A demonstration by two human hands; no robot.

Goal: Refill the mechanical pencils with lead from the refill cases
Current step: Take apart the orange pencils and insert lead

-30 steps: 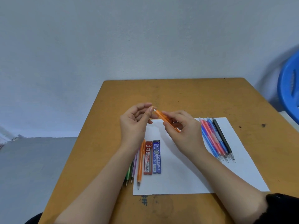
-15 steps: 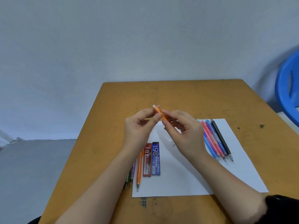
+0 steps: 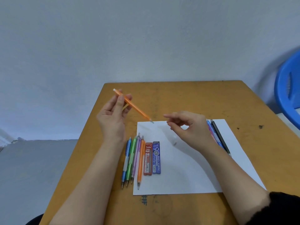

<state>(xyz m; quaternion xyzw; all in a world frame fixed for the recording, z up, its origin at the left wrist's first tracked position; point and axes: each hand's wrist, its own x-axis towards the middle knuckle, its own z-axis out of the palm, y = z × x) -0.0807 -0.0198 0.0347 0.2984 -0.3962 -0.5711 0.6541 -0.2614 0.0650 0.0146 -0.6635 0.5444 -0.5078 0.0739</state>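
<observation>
My left hand (image 3: 113, 114) is raised over the table's left edge, pinching an orange mechanical pencil (image 3: 138, 109). The pencil tilts, with its white end up-left and its tip just above the far edge of the white paper (image 3: 186, 172). My right hand (image 3: 191, 129) hovers over the paper with fingers loosely curled and nothing visible in them. A red lead case (image 3: 148, 159) and a blue lead case (image 3: 156, 157) lie side by side on the paper's left part. Left of them lie blue, green, purple and orange pencils (image 3: 136, 156).
More pencils, blue, pink and black (image 3: 217, 135), lie on the paper's right side, partly hidden by my right wrist. The wooden table (image 3: 178, 98) stands against a pale wall. A blue plastic chair (image 3: 287, 88) is at the far right.
Both hands were together on the orange pencil over the paper. My right hand has let go, and my left hand has carried the pencil up and to the left.
</observation>
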